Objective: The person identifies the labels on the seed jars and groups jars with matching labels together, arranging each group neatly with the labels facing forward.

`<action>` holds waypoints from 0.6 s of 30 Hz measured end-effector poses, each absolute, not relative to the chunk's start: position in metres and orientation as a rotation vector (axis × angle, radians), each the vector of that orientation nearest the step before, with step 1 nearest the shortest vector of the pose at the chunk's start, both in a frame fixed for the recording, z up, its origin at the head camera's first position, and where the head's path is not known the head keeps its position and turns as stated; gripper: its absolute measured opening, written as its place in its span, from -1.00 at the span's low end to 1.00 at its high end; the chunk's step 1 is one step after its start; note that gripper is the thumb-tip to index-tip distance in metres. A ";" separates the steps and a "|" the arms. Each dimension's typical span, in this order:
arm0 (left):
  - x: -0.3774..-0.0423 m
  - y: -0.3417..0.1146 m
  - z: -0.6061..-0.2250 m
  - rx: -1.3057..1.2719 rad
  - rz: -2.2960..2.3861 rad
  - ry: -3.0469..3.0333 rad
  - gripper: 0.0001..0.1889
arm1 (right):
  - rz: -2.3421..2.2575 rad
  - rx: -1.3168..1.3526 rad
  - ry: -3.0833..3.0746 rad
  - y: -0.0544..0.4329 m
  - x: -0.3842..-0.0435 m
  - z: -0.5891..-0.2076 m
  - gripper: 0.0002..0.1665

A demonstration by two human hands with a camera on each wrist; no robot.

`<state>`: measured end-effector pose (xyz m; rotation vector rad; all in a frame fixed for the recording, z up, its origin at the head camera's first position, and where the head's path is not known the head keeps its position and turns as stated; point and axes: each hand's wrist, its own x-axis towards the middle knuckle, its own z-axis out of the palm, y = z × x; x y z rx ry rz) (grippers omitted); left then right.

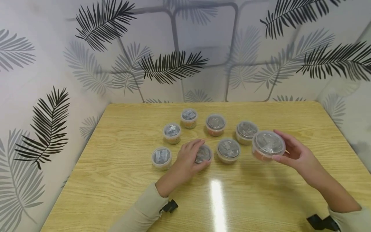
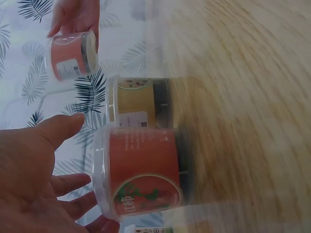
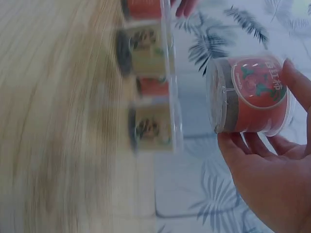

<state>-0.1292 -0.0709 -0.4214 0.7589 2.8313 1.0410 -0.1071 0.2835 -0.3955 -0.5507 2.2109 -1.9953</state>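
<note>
My right hand (image 1: 301, 158) holds a round clear plastic tub (image 1: 268, 145) with a red label, raised above the table. In the right wrist view its fingers (image 3: 252, 150) and thumb grip the held tub (image 3: 257, 94) from opposite sides. Around another red-labelled tub (image 1: 204, 154), standing on the table, my left hand (image 1: 188, 158) reaches with thumb and fingers spread. The left wrist view has those fingers (image 2: 73, 184) right at the lid of that red tub (image 2: 146, 170), not curled round it. Just right of it stands a yellow-labelled tub (image 1: 228, 150).
More lidded tubs stand on the wooden table (image 1: 121, 154): one tub (image 1: 161, 158) left of my left hand, others behind, including a red tub (image 1: 215, 124) and a tub (image 1: 246, 132) behind the held one. A leaf-patterned wall (image 1: 203, 87) borders the table's far edge.
</note>
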 end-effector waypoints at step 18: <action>-0.131 -0.075 -0.429 0.735 0.960 2.866 -0.29 | -1.990 -0.442 2.121 0.392 -0.149 -0.442 -0.18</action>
